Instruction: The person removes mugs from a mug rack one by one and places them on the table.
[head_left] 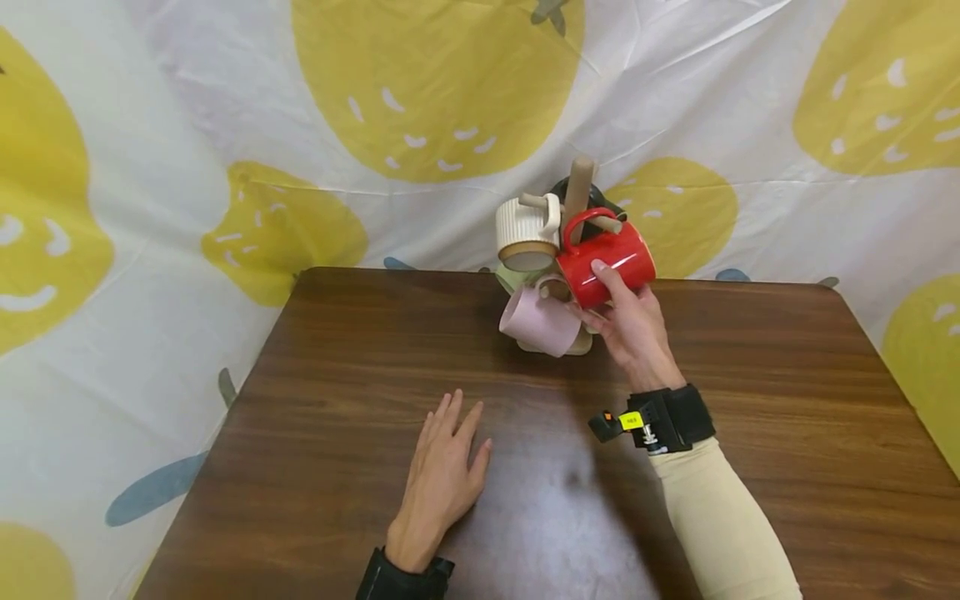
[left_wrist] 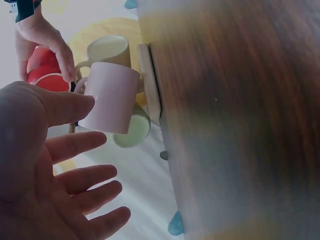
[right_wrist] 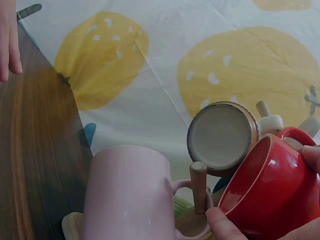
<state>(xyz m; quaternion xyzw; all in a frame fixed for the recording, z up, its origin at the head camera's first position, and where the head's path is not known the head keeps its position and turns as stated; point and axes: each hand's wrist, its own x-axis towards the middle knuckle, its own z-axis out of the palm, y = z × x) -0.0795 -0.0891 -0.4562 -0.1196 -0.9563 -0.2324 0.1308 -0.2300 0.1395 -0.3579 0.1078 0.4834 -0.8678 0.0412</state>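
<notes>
Strawberry-print cloth (head_left: 150,167) backs wooden table (head_left: 360,350).

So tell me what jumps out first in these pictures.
The red mug stands out, gripped by the right hand at the wooden mug tree on the far edge of the brown table. A pink mug and a ribbed white mug hang beside it. The left hand rests flat on the table, and a cloth with yellow strawberries fills the background.
</notes>
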